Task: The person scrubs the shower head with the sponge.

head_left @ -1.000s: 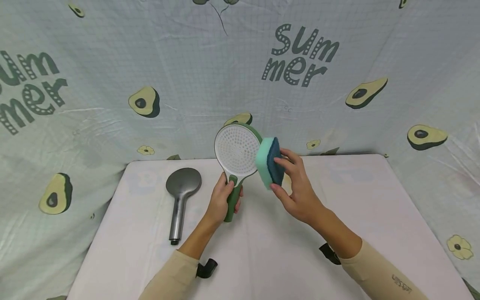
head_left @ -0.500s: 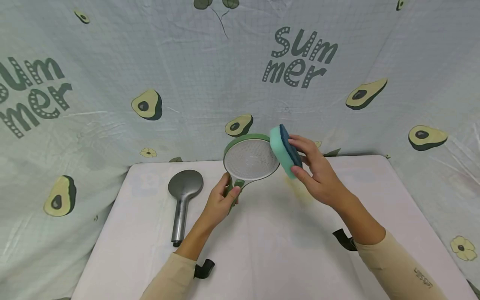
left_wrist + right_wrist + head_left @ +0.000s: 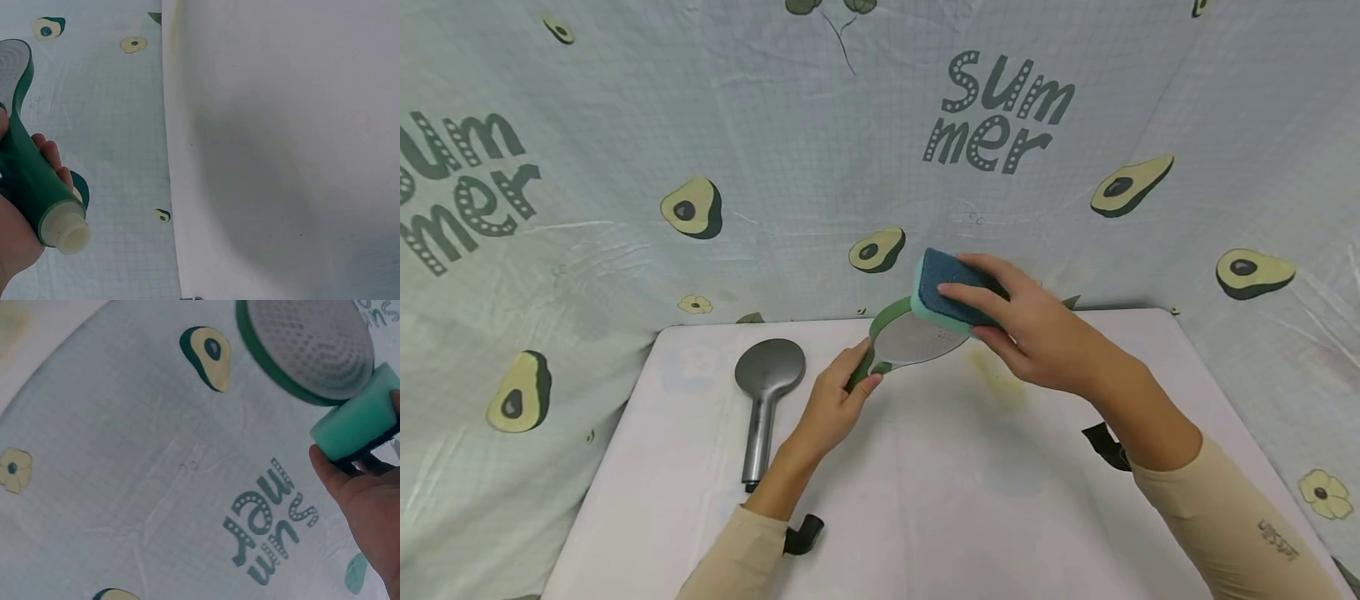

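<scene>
Left hand (image 3: 831,407): I grip the shower head (image 3: 910,337) handle.
Right hand (image 3: 1037,333): I clasp the sponge (image 3: 943,292); press flat, keep the face steady.

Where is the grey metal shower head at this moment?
In the head view the grey metal shower head lies flat on the white table, on its left part, apart from the left hand that grips the green and white shower head.

backdrop: avocado-print "Summer" cloth (image 3: 625,125) | furniture: white table (image 3: 925,500) | light: even
</scene>
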The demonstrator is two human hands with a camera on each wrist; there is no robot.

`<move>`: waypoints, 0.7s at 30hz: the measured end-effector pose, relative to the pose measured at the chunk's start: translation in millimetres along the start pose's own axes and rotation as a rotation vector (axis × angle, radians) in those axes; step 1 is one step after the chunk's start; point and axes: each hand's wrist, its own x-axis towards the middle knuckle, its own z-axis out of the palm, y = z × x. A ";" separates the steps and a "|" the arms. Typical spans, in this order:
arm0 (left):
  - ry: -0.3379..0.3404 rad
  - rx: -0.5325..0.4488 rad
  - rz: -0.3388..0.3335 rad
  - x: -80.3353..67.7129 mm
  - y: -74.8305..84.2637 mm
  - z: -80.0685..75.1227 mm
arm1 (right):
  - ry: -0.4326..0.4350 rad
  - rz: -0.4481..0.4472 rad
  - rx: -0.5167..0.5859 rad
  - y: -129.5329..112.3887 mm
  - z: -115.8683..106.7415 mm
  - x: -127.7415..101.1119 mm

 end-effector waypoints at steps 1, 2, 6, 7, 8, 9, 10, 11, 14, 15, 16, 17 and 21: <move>-0.001 0.031 -0.003 0.2 1.7 -0.7 | -0.003 -0.024 -0.038 -2.5 1.0 1.9; -0.003 0.064 -0.008 0.4 3.4 -1.3 | -0.010 -0.046 -0.078 -5.5 2.5 3.4; 0.000 0.182 -0.016 1.0 8.2 -1.7 | -0.053 -0.132 -0.253 -18.9 11.0 7.9; 0.007 0.201 -0.014 1.2 8.6 -1.3 | -0.064 -0.151 -0.297 -21.9 13.3 8.7; 0.016 0.215 -0.012 1.2 8.3 -0.4 | -0.072 -0.163 -0.333 -24.6 15.2 9.7; 0.027 0.218 -0.006 1.3 7.8 0.7 | -0.073 -0.167 -0.349 -26.2 16.9 10.5; 0.037 0.213 -0.003 1.3 7.2 2.1 | -0.069 -0.163 -0.343 -27.2 17.8 11.1; 0.045 0.203 0.000 1.1 6.8 3.8 | -0.065 -0.156 -0.323 -27.3 18.0 11.5; 0.062 0.167 0.005 0.6 6.7 10.0 | -0.023 -0.107 -0.192 -22.5 15.3 9.9; 0.065 0.154 0.005 0.4 7.3 11.7 | -0.008 -0.083 -0.136 -19.8 13.7 8.5; 0.068 0.140 -0.001 0.0 7.8 13.1 | 0.001 -0.057 -0.087 -17.0 12.0 6.8; 0.073 0.132 -0.003 -0.6 7.9 14.1 | 0.009 -0.026 -0.046 -13.3 10.7 4.6; 0.075 0.095 -0.022 -1.8 6.5 15.3 | 0.023 0.119 0.071 3.2 8.7 -9.5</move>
